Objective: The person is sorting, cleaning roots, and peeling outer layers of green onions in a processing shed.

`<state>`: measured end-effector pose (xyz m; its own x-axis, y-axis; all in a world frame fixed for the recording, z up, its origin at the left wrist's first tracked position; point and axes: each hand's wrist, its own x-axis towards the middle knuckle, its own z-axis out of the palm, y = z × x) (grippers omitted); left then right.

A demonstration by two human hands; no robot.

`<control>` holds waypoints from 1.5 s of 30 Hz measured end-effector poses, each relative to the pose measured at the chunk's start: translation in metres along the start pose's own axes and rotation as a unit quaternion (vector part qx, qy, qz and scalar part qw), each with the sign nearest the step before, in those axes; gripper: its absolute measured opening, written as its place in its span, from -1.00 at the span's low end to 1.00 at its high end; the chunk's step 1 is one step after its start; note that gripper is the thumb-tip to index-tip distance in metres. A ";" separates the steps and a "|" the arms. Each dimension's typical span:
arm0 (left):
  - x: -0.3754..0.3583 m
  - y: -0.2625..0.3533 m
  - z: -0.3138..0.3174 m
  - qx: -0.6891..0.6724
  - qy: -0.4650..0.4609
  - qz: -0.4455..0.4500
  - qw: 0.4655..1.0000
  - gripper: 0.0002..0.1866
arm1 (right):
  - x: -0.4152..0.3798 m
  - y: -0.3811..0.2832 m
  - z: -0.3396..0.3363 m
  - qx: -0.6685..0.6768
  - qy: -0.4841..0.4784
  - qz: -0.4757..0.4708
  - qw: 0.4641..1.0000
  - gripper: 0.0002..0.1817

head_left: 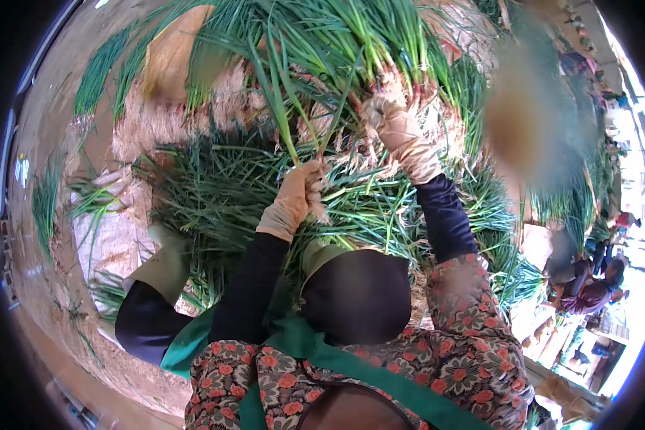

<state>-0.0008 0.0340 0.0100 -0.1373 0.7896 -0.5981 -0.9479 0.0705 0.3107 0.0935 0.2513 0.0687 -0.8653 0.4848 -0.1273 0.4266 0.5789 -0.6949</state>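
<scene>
My left hand (296, 197), in a pale glove, is closed around the lower ends of a few green onions (284, 129). Their leaves point up and away from me, and pale roots stick out below the fist. Further forward and to the right is my gloved right hand (401, 136), its fingers curled in at the root end of a large bunch of green onions (362, 36). It appears to grip one or more of them there; the fingertips are partly hidden among stalks and roots.
Loose green leaves (222, 179) cover the ground between my legs and the pile. More onions with matted roots (150, 129) lie at the back left. A pale sack (111, 240) lies on the left. Other people (588, 287) sit at the far right. Blurry spots obscure parts of the view.
</scene>
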 end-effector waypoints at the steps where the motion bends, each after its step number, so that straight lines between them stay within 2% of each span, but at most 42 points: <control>1: -0.002 -0.001 0.000 0.003 0.006 0.005 1.000 -0.82 | 0.004 -0.005 0.008 0.010 0.046 -0.045 0.998 -0.63; 2: -0.004 -0.001 -0.001 0.003 -0.001 0.020 1.000 -0.83 | 0.003 -0.013 0.026 0.040 0.086 -0.172 0.981 -0.60; 3: -0.008 -0.001 -0.001 0.004 -0.009 0.034 0.999 -0.83 | -0.001 -0.028 0.039 -0.055 0.077 -0.206 0.974 -0.54; 4: -0.014 -0.002 0.003 0.004 -0.016 0.045 0.999 -0.84 | -0.008 -0.033 0.056 -0.093 0.066 -0.217 0.970 -0.50; 5: -0.020 -0.003 0.008 0.001 0.028 0.067 0.997 -0.87 | -0.014 -0.034 0.063 -0.087 -0.009 -0.153 0.984 -0.50; 6: -0.023 -0.004 0.005 0.015 0.025 0.071 0.997 -0.86 | -0.018 -0.036 0.069 -0.079 -0.084 -0.087 0.989 -0.50; 7: -0.024 -0.003 0.000 0.029 0.021 0.076 0.996 -0.85 | -0.015 -0.031 0.072 -0.022 -0.153 -0.081 0.985 -0.58; 10: -0.023 0.001 -0.013 0.064 0.005 0.054 0.996 -0.86 | -0.014 -0.024 0.077 -0.167 -0.094 -0.168 0.967 -0.70; 11: -0.023 -0.004 -0.016 0.056 0.000 0.044 0.997 -0.87 | -0.016 -0.022 0.084 -0.172 0.017 -0.250 0.953 -0.75; 12: -0.025 -0.006 -0.014 0.049 -0.006 0.032 0.998 -0.88 | -0.018 -0.032 0.081 -0.202 0.009 -0.248 0.948 -0.78; 13: -0.026 -0.006 -0.015 0.025 -0.047 0.042 0.998 -0.80 | -0.026 -0.034 0.086 -0.345 0.045 -0.217 0.912 -0.78; 15: -0.044 -0.004 -0.007 -0.029 -0.114 0.044 0.992 -0.75 | -0.013 0.030 0.108 -0.243 0.133 -0.258 0.926 -0.84; 16: -0.057 -0.001 -0.004 -0.054 -0.146 0.046 0.987 -0.72 | -0.016 0.035 0.099 -0.261 -0.083 -0.014 0.962 -0.80; 17: -0.062 0.003 -0.008 -0.092 -0.214 0.045 0.971 -0.67 | -0.023 0.041 0.100 -0.208 -0.176 0.015 0.962 -0.76; 18: -0.064 0.007 -0.003 -0.106 -0.156 0.053 0.981 -0.66 | -0.037 0.045 0.108 -0.154 -0.271 0.042 0.949 -0.72; 19: -0.069 0.009 0.005 -0.119 -0.095 0.052 0.987 -0.66 | -0.052 -0.006 0.079 -0.103 -0.348 0.041 0.931 -0.64; 21: -0.069 0.014 0.026 -0.106 0.012 0.062 0.992 -0.65 | -0.033 0.001 0.072 -0.123 -0.112 -0.017 0.986 -0.60; 22: -0.067 0.014 0.034 -0.080 0.062 0.068 0.993 -0.66 | -0.019 0.006 0.065 -0.129 0.010 -0.044 0.991 -0.58; 24: -0.040 -0.001 0.017 -0.081 0.059 0.075 0.992 -0.61 | 0.018 0.017 0.041 -0.100 0.204 -0.033 0.973 -0.60; 26: -0.015 -0.006 -0.018 -0.099 -0.161 0.053 0.980 -0.60 | 0.036 0.034 0.032 -0.359 0.120 0.031 0.925 -0.67; 27: -0.017 -0.004 -0.018 -0.065 -0.126 0.055 0.988 -0.60 | 0.039 0.046 0.041 -0.364 0.119 0.059 0.922 -0.68; 28: -0.020 0.002 -0.012 -0.034 -0.090 0.061 0.994 -0.59 | 0.030 0.026 0.043 -0.334 0.098 0.041 0.937 -0.66; 29: -0.019 0.005 -0.006 0.041 0.010 0.075 0.996 -0.57 | 0.019 0.007 0.044 -0.303 0.075 0.024 0.950 -0.63; 30: -0.016 0.004 -0.005 0.055 0.034 0.079 0.995 -0.58 | 0.005 -0.016 0.048 -0.164 0.058 0.068 0.982 -0.62; 32: -0.007 0.007 -0.013 0.092 0.086 0.073 0.989 -0.59 | -0.029 -0.047 0.060 -0.071 -0.104 0.039 0.991 -0.54; 33: 0.005 0.002 -0.036 0.104 0.039 0.058 0.992 -0.66 | -0.047 -0.043 0.078 0.001 -0.154 0.013 0.988 -0.50; 34: 0.009 -0.004 -0.045 0.106 0.036 0.054 0.992 -0.67 | -0.060 -0.031 0.098 0.074 -0.198 -0.010 0.977 -0.46; 35: 0.013 -0.011 -0.050 0.109 0.028 0.050 0.992 -0.68 | -0.063 -0.010 0.107 0.067 -0.249 -0.010 0.966 -0.43; 36: 0.015 -0.015 -0.049 0.109 0.019 0.049 0.993 -0.69 | -0.060 0.001 0.106 0.122 -0.243 0.042 0.962 -0.47; 37: 0.000 -0.016 -0.026 0.049 0.080 0.044 0.995 -0.70 | -0.053 0.010 0.102 0.173 -0.235 0.091 0.952 -0.51; 38: -0.002 -0.021 -0.026 0.044 0.075 0.036 0.996 -0.71 | -0.049 0.017 0.100 0.223 -0.227 0.137 0.938 -0.55; 39: -0.002 -0.026 -0.029 0.038 0.071 0.030 0.996 -0.72 | -0.044 0.019 0.112 0.424 -0.207 0.156 0.868 -0.54; 40: -0.002 -0.029 -0.030 0.033 0.068 0.022 0.997 -0.73 | -0.037 0.014 0.118 0.356 -0.198 0.094 0.908 -0.50; 41: -0.003 -0.033 -0.032 0.097 0.092 0.016 0.991 -0.74 | -0.029 0.010 0.124 0.286 -0.187 0.032 0.939 -0.46; 42: -0.004 -0.037 -0.034 0.074 0.088 0.023 0.993 -0.74 | -0.020 0.004 0.139 0.327 -0.132 0.045 0.935 -0.49; 43: -0.006 -0.042 -0.035 0.051 0.085 0.031 0.995 -0.74 | -0.011 0.000 0.155 0.366 -0.076 0.052 0.926 -0.52; 45: -0.005 -0.047 -0.040 -0.038 0.056 0.043 0.997 -0.75 | 0.007 0.032 0.193 0.520 -0.024 0.184 0.834 -0.62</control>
<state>0.0330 0.0020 -0.0309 -0.2459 0.7181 -0.6511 -0.9496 -0.0436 0.3105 0.0501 0.1461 -0.0909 -0.7465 0.4632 -0.4777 0.2275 -0.4971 -0.8374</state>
